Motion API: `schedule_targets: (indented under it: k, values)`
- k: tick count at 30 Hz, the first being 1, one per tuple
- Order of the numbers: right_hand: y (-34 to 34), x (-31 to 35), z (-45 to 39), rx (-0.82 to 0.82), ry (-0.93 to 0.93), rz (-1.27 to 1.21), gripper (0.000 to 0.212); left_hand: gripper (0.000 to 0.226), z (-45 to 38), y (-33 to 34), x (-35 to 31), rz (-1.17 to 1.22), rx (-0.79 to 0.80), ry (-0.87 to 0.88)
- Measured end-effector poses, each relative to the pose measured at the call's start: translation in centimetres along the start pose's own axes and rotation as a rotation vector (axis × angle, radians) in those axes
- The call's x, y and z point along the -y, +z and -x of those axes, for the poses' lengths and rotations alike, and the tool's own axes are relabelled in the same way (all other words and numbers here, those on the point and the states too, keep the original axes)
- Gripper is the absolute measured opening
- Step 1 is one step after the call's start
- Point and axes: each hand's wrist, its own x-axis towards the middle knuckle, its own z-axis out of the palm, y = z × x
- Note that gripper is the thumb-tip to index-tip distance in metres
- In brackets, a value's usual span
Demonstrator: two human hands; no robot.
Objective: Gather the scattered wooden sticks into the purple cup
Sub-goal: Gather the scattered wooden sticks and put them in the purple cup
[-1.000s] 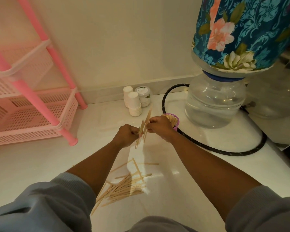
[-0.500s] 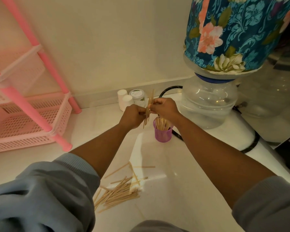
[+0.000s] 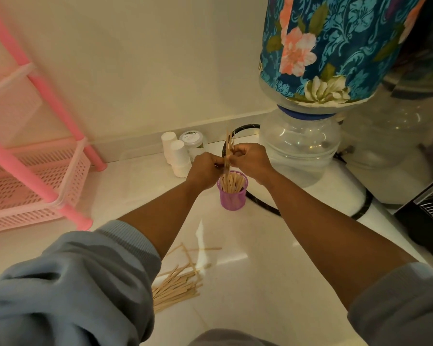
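Observation:
A purple mesh cup (image 3: 232,198) stands on the white floor with several wooden sticks upright inside it. Directly above its rim, my left hand (image 3: 205,168) and my right hand (image 3: 251,160) together pinch a small upright bundle of wooden sticks (image 3: 229,146); its lower ends reach down to the cup's mouth. A loose pile of wooden sticks (image 3: 178,285) lies on the floor nearer me, partly hidden by my left sleeve, with a few strays fanned out above it.
A pink plastic rack (image 3: 35,176) stands at the left. White paper cups (image 3: 178,156) and a small lidded jar (image 3: 191,141) sit by the wall. A large water bottle (image 3: 298,146) under a floral cover is on the right, a black hose (image 3: 263,203) curves behind the cup.
Both hands carried the stick bundle from in front of the cup to above its mouth and turned it upright. The cup, hidden by my right hand before, is in full view.

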Motion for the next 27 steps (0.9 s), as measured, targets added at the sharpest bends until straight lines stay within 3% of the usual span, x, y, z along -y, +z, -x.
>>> schedule_targets:
  k: [8,12,19,27]
  values:
    - [0.9,-2.8,0.4,0.025,-0.029,0.231,0.015,0.030,0.9,1.6,1.1,-0.060,0.081,-0.043]
    - [1.1,-3.9,0.4,0.030,-0.015,0.259,0.026,0.031,1.0,1.4,1.4,-0.088,0.061,-0.034]
    - [1.5,-3.2,0.3,-0.017,-0.071,0.234,0.025,0.027,1.7,0.3,2.2,-0.047,-0.001,-0.088]
    - [3.7,-2.2,2.7,0.155,-0.083,0.203,0.029,0.020,5.3,-0.2,4.9,-0.088,0.062,-0.136]
